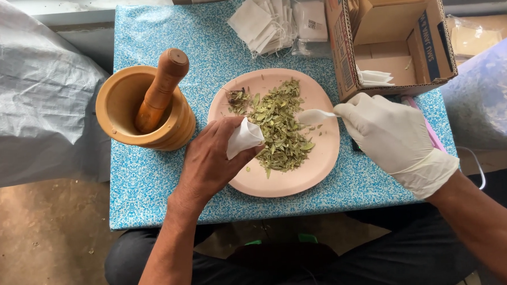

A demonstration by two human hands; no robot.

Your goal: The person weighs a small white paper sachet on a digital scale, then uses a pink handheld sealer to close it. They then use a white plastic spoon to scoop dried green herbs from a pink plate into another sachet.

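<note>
The small white bag (245, 137) sits pinched in the bare left hand (214, 161), fingers closed round it, its mouth turned toward the dried leaves (278, 127), seemingly so they can go in. At its three o'clock the gloved right hand (393, 133) grips a white spoon (315, 116), the bowl lying over the heap. Leaves and bag lie over the pink plate (289, 183) at the middle of the blue speckled tabletop (153, 187). A wooden mortar (121, 108) with its pestle (161, 89) stands at nine o'clock, spare bags (262, 22) at twelve, an open cardboard box (397, 39) at two.
</note>
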